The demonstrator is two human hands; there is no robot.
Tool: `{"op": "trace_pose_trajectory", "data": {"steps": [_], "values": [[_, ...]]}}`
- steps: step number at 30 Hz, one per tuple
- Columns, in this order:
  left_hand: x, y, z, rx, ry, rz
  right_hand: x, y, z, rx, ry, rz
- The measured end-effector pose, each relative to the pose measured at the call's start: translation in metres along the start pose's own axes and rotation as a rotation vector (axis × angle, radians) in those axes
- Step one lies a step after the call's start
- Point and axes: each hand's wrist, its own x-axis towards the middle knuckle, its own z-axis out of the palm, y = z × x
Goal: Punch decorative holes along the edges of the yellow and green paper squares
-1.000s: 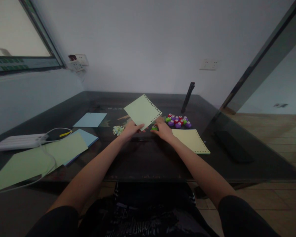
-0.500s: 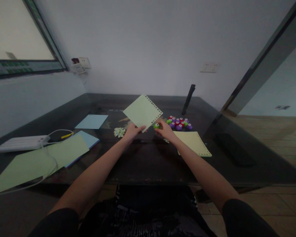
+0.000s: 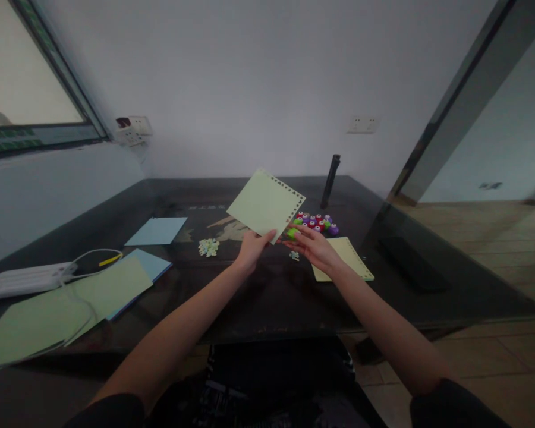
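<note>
A big dark surface (image 3: 267, 297) has papers lying on it. The left hand (image 3: 252, 248) lifts a green sheet with holes (image 3: 265, 203) above the surface, its fingers pinching the bottom corner. The right hand (image 3: 314, 246) sits just beside that corner, fingers pinching a little green punch (image 3: 291, 233). Small colored punches (image 3: 315, 223) lie close behind.

You're in a plain room of a home or small office, set up for paper craft. Dark glass-topped desk (image 3: 258, 309) in a corner, bare white walls with sockets (image 3: 361, 124), window (image 3: 22, 89) on your left, wood floor (image 3: 485, 261) right. Coloured paper sheets (image 3: 156, 230), small craft punches (image 3: 314, 223), power strip (image 3: 22, 278).
</note>
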Motion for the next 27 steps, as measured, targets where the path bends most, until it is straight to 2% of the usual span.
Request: {"op": "trace_pose_trajectory", "data": {"steps": [5,13,27], "values": [[-0.007,-0.007,0.012,0.045,0.06,0.069,-0.002,0.007,-0.003,0.009,0.045,-0.013],[-0.002,-0.014,0.0,0.17,0.053,0.118,-0.004,0.004,-0.003,0.001,0.074,0.025],[-0.005,-0.012,0.002,0.281,0.059,0.15,-0.007,0.006,0.0,0.013,0.15,-0.023]]}}
